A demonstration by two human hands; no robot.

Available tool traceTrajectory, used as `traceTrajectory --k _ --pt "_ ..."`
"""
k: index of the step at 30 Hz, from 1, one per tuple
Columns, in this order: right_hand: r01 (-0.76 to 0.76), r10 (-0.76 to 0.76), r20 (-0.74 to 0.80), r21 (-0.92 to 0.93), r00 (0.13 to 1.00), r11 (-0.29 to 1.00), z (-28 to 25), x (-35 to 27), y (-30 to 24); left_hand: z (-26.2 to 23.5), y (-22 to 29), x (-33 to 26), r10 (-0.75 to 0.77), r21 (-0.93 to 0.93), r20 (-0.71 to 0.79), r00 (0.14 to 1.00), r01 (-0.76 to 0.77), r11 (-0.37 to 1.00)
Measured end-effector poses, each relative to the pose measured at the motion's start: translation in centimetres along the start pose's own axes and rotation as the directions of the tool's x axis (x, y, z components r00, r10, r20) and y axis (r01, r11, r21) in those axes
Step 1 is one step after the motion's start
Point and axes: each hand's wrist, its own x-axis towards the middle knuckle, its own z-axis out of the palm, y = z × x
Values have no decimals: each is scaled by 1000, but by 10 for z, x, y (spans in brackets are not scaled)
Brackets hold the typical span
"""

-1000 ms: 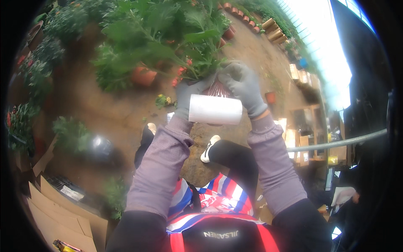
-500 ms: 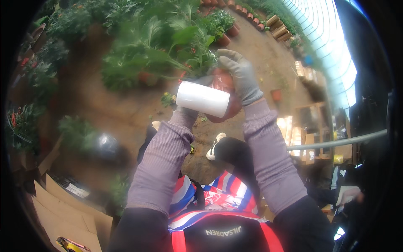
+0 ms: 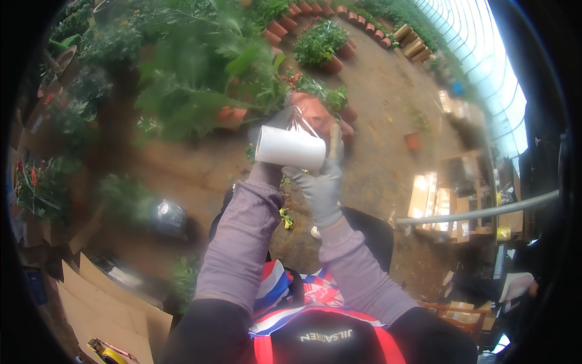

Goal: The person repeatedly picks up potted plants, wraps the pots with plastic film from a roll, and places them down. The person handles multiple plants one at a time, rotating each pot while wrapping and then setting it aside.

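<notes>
A white roll of clear film (image 3: 291, 147) lies crosswise in front of my left wrist. Film stretches from it toward a reddish-brown plant pot (image 3: 315, 112), tilted beyond the roll. Bushy green leaves (image 3: 200, 79) spread to the pot's left, partly blurred. My left hand (image 3: 274, 119), in a dark-looking glove, is behind the roll; its fingers and grip are hidden. My right hand (image 3: 321, 187), in a pale grey glove, is at the roll's right end. Its thumb points along the underside and a finger stretches up past the end, wide apart.
Potted plants (image 3: 320, 42) and rows of brown pots curve across the far side. A lone pot (image 3: 412, 142) stands on the brown floor. To the right are a grey pipe (image 3: 479, 210) and cartons. Cardboard sheets (image 3: 115, 303) and a yellow tape tool (image 3: 109, 353) are at lower left.
My right hand has come down and left from the pot's far side to the roll's right end. The film between roll and pot now shows stretched. My left arm has barely shifted.
</notes>
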Motion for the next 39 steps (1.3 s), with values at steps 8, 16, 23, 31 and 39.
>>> traceTrajectory --k 8,16,23,31,39 --pt "-513 493 293 -11 819 859 -82 -54 -40 -17 10 15 -106 -110 -140 984 91 990" --pt "-348 417 42 -481 908 805 -106 71 3 -20 19 -10 -235 -276 162 958 273 922" --pt "-390 257 327 457 910 799 -87 138 -9 -3 7 -17 -255 -253 282 925 328 910" --pt "-105 72 269 111 960 988 -66 99 -49 -15 -1 -13 -458 -319 423 781 602 732" --pt "39 0 301 -123 954 992 -32 86 -88 -4 -15 -17 -391 -306 300 870 476 825"
